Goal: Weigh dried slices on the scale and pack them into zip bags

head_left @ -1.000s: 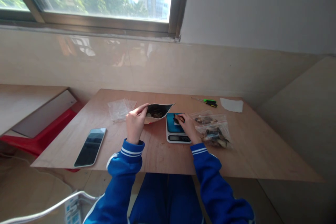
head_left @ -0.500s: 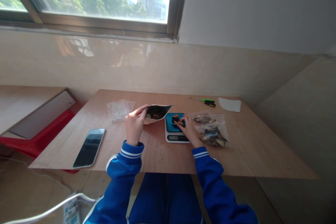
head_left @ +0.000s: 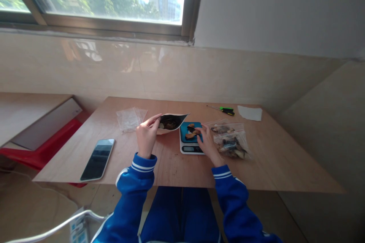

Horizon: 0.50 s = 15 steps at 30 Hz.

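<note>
My left hand [head_left: 146,136] grips the edge of an open stand-up pouch [head_left: 171,122] with dark pieces inside, held tilted on the wooden table [head_left: 176,167]. A small white kitchen scale [head_left: 190,139] with a blue top stands just right of the pouch, and a few brown pieces [head_left: 191,132] lie on it. My right hand [head_left: 207,142] rests at the scale's right side, fingertips spread and touching those pieces. Clear zip bags [head_left: 230,142] of dark and pale pieces lie right of that hand.
A black phone [head_left: 97,154] lies at the front left. Empty clear bags [head_left: 130,117] sit behind the left hand. A green-handled screwdriver [head_left: 227,111] and a white paper [head_left: 250,113] lie at the back right. A red stool [head_left: 42,148] stands left of the table.
My right hand has drawn back slightly toward me and its fingers have spread, leaving brown pieces lying on the scale's blue top. The left hand and pouch have stayed put.
</note>
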Each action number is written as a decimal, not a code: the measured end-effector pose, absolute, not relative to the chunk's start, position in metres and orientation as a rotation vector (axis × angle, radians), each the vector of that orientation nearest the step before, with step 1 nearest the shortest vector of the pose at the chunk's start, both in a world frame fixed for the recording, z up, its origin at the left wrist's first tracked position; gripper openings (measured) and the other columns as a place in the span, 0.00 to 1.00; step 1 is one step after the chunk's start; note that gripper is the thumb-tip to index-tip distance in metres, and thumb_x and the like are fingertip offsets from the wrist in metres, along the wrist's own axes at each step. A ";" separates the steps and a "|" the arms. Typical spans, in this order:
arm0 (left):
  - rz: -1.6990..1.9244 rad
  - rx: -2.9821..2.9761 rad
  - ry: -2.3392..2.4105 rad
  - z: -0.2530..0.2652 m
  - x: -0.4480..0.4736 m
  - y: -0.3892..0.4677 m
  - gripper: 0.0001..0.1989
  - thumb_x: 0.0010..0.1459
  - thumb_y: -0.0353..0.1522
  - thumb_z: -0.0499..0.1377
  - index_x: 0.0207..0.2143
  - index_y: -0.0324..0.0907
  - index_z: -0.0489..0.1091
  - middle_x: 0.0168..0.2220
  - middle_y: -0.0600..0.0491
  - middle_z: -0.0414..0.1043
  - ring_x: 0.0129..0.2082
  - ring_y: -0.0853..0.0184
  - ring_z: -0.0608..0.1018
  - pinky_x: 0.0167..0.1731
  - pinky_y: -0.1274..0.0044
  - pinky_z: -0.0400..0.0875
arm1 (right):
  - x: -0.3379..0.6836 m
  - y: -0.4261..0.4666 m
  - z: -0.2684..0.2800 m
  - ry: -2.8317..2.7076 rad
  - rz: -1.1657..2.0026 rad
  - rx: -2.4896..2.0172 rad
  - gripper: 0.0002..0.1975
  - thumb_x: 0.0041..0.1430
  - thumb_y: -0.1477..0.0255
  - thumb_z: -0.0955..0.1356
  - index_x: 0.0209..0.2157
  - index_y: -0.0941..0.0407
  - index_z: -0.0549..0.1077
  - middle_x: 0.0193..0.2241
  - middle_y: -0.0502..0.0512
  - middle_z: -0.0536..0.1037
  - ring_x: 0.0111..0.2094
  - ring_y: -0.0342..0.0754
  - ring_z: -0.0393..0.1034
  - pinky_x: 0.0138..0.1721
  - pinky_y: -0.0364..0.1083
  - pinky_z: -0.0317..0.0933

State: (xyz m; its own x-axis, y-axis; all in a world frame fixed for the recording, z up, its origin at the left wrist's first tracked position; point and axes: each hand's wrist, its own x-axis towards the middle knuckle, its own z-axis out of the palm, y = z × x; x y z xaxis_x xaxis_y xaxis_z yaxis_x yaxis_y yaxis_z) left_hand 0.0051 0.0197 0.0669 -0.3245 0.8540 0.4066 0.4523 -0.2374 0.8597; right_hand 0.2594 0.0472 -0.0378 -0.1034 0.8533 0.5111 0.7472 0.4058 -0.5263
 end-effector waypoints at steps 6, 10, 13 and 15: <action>1.587 1.531 1.639 0.066 0.009 0.016 0.12 0.58 0.37 0.58 0.41 0.45 0.78 0.38 0.53 0.81 0.39 0.62 0.82 0.38 0.76 0.77 | 0.226 0.015 0.043 -1.646 0.416 -1.077 0.15 0.61 0.77 0.58 0.38 0.55 0.75 0.42 0.59 0.74 0.47 0.51 0.70 0.50 0.51 0.65; 1.576 1.496 1.632 0.064 0.013 0.008 0.12 0.58 0.36 0.58 0.42 0.46 0.78 0.40 0.53 0.81 0.40 0.63 0.82 0.39 0.76 0.77 | 0.184 0.008 0.079 -2.029 0.653 -0.892 0.22 0.60 0.83 0.56 0.44 0.55 0.76 0.47 0.56 0.77 0.51 0.47 0.70 0.55 0.48 0.62; 1.556 1.518 1.674 0.055 0.016 -0.001 0.13 0.59 0.37 0.57 0.43 0.47 0.78 0.39 0.54 0.81 0.39 0.63 0.82 0.40 0.77 0.76 | 0.153 0.020 0.070 -2.332 0.561 -1.125 0.22 0.56 0.86 0.57 0.45 0.60 0.75 0.47 0.62 0.78 0.51 0.50 0.71 0.54 0.49 0.62; 1.542 1.537 1.715 0.046 0.019 -0.009 0.14 0.59 0.37 0.58 0.45 0.47 0.77 0.38 0.54 0.81 0.37 0.64 0.82 0.38 0.77 0.75 | 0.136 0.035 0.057 -2.421 0.489 -1.296 0.18 0.55 0.86 0.60 0.42 0.62 0.76 0.41 0.65 0.80 0.45 0.53 0.75 0.50 0.50 0.65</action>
State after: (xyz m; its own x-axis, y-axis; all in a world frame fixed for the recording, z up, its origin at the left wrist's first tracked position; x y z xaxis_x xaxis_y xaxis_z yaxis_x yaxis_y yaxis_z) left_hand 0.0190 -0.0091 0.0458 -0.3381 0.8642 0.3727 0.4619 -0.1926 0.8658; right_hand 0.1361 0.0348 0.0571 -0.5202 0.8422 0.1419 0.7212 0.5221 -0.4552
